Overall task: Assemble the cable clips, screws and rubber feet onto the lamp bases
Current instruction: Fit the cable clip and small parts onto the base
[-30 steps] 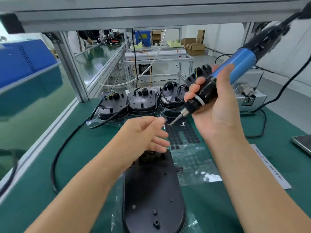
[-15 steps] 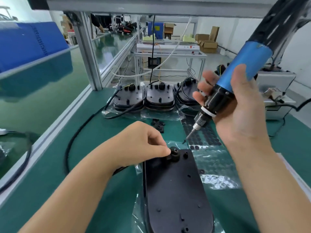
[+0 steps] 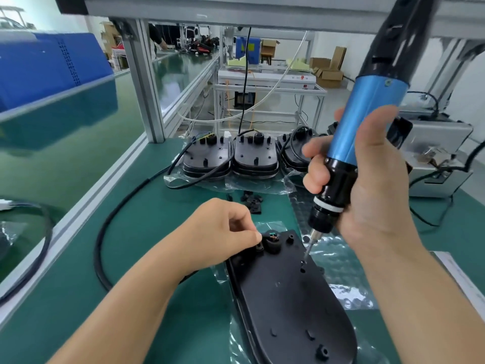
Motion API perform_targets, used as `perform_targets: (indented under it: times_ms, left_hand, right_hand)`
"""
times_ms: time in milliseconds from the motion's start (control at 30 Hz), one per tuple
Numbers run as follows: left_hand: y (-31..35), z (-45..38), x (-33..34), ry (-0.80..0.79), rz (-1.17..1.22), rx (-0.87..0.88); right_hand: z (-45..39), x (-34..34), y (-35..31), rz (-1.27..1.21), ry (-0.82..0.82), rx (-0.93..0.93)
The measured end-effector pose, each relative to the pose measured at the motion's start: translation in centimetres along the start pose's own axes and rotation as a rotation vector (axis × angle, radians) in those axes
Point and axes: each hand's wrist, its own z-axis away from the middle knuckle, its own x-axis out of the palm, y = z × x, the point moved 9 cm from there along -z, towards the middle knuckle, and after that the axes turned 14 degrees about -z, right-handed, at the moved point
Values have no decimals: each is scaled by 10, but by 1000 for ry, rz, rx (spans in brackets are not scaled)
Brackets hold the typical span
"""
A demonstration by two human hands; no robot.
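Note:
A black oval lamp base lies upside down on clear plastic film in front of me. My left hand pinches a small black cable clip against the base's far end, beside its round cable boss. My right hand grips a blue and black electric screwdriver, held nearly upright. Its bit tip touches a screw hole on the base's right side. A black cable loops off to the left of the base.
Three stacks of lamp bases with cables stand at the back of the green mat. Loose black clips lie between them and my hands. A sheet of rubber feet lies under the screwdriver. A grey machine sits right; an aluminium post stands back left.
My right hand has swung the screwdriver upright and lowered its bit onto the base. My left hand stayed pinched at the base's far end.

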Motion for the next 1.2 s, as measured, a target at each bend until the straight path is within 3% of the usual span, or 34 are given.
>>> perform_targets:
  times_ms: [333,533,833,1200]
  left_hand:
    - [2,1,11,-30,108,42]
    - [4,3,13,-45,156,51]
    - [6,3,14,-24,119,50]
    - [0,0,18,-56,185,-16]
  right_hand:
    - [3,2,26,113,-29,40]
    - [2,-2,31,-73,14,137]
    - [-3,1,26,-183,57,46]
    - [1,19,23,-188,-95,-58]
